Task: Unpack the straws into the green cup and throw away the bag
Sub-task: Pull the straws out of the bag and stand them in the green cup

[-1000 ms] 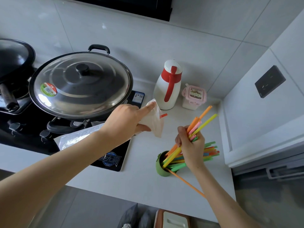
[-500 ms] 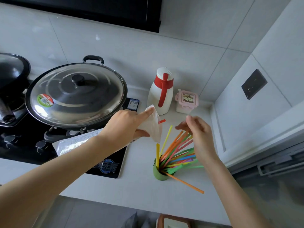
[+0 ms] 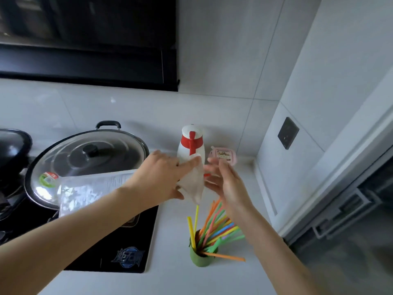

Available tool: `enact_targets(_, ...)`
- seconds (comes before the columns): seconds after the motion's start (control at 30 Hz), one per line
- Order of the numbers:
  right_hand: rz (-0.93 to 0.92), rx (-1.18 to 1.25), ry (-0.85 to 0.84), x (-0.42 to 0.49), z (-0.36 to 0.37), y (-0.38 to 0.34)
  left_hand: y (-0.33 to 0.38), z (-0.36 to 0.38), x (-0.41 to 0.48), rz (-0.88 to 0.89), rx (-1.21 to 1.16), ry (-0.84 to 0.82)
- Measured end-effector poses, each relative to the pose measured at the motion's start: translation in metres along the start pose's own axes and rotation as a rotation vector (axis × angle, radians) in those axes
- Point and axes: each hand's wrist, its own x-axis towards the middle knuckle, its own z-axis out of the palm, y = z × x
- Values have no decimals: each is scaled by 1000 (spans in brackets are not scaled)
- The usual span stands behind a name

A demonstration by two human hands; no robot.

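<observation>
**Straws in the cup, bag not yet binned**

A tip-over is the likely trouble: the small green cup (image 3: 201, 257) on the white desk (image 3: 170, 282) carries a fan of long bright plastic straws (image 3: 214, 228) that lean hard to the right, so a brush from the right forearm just above them could topple it. One orange straw (image 3: 225, 256) juts out low and nearly flat and may roll free. The left hand (image 3: 163, 175) is clamped on the crumpled clear plastic bag (image 3: 192, 184), which trails back under the arm towards the lidded wok (image 3: 85, 158). A red piece shows at the bag's edge, perhaps a straw left inside. The right hand (image 3: 225, 182) is spread and empty beside the bag.
</observation>
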Motion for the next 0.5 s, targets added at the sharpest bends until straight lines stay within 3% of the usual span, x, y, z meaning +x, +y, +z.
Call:
enact_targets(0.07, 185, 220, -4, 3, 9, 0, 5, -7, 12, 165, 256, -54)
enact_targets(0.17, 287, 440, -10, 7, 16, 8, 8, -20, 28, 326, 475, -141)
enact_targets(0.33, 394, 722, -29, 10, 22, 16, 3, -26, 43, 419, 612, -274)
enact_targets(0.5, 485, 798, -89, 13, 19, 29, -5, -21, 52, 472, 696, -341)
